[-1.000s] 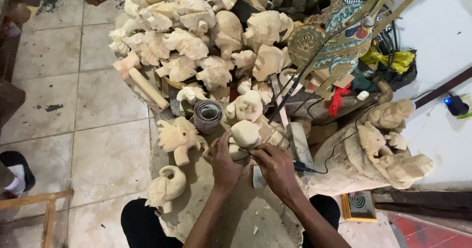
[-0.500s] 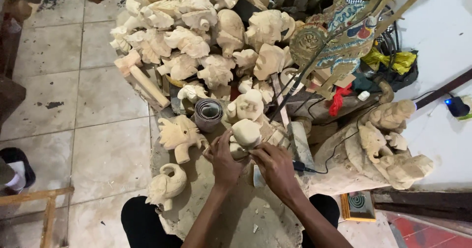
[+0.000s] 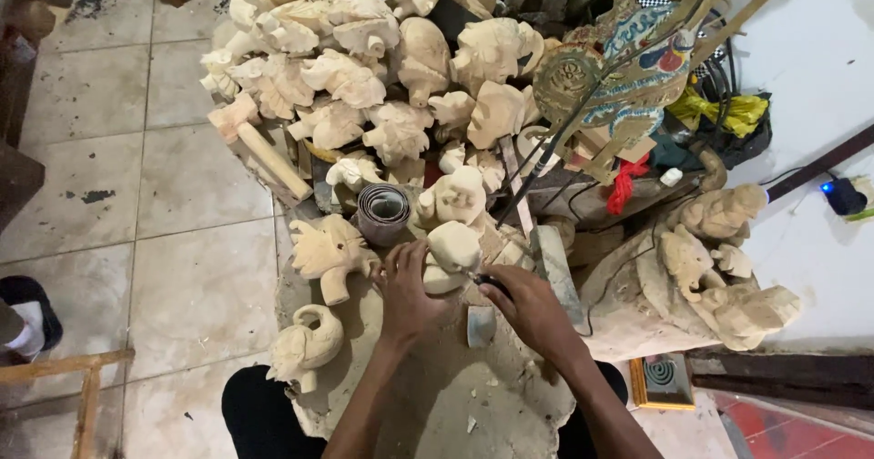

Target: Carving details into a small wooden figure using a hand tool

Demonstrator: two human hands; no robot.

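My left hand [image 3: 407,288] grips a pale, unfinished wooden carving [image 3: 452,251] and steadies it on a dusty work mat [image 3: 437,395]. My right hand [image 3: 528,306] holds a small dark-handled carving tool [image 3: 490,283] with its tip against the lower side of the carving. Both forearms reach in from the bottom edge. A flat metal chisel blade [image 3: 480,326] lies on the mat just under my right hand.
A big heap of pale carved animal figures [image 3: 364,67] fills the space ahead. A sandpaper roll [image 3: 382,211], a wooden mallet [image 3: 259,145], two elephant-like carvings [image 3: 330,251] [image 3: 305,342], painted flat puppets [image 3: 628,67] and more carvings [image 3: 719,268] surround me. Tiled floor [image 3: 118,195] lies to the left.
Both hands stay on the carving; the right hand has shifted very slightly with the tool against it. The view has barely moved.
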